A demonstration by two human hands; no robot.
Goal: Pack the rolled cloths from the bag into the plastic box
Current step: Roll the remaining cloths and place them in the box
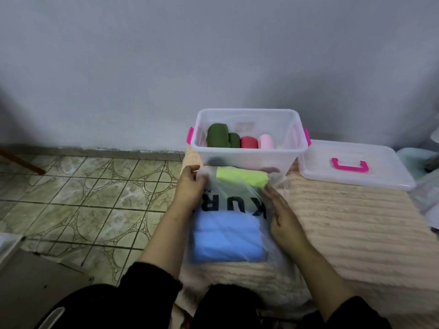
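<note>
A clear plastic box [291,141] with pink latches stands on a beige rug by the wall. Inside it stand two dark green rolls [217,136], a red roll [248,142] and a pale pink roll [266,141]. In front of it lies a translucent plastic bag [235,200] with black letters. A lime-green cloth [242,178] shows at the bag's mouth, and light blue cloths [225,241] lie deeper in the bag. My left hand [190,186] pinches the bag's left edge near the mouth. My right hand [283,216] holds the bag's right edge.
The box's clear lid [380,176] with a pink handle [350,165] lies on the beige rug [356,233] to the right. Green patterned floor tiles [95,198] spread to the left. A grey wall stands behind the box. Brown cardboard [35,288] lies at the lower left.
</note>
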